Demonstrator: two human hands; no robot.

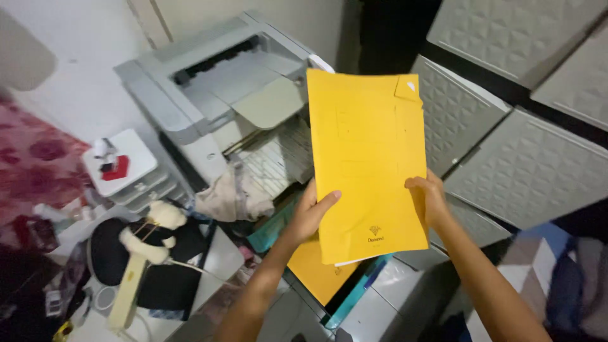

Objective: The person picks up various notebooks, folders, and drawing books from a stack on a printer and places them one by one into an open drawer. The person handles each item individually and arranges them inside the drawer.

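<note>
Both forearms rise from the bottom edge. Left hand [311, 212] grips the yellow folder [367, 161] at its left edge, thumb across the front, fingers hidden behind. Right hand [429, 199] clasps the right edge, fingers curled round it. Folder is held upright in the air, closed, front toward the camera, top right corner dog-eared; a sliver of white paper shows at its bottom edge. It is above the clutter, touching nothing else.

Done so far, as I judge: folder lifted clear and in both hands. Not yet opened or set down.

Below it lies a second yellow folder [316, 269] on a teal one [351, 297]. Behind, a grey printer [215, 88]. Left: a small white drawer unit [123, 168] and a plush toy [155, 231]. Right: grey embossed cabinet doors [525, 171].
</note>
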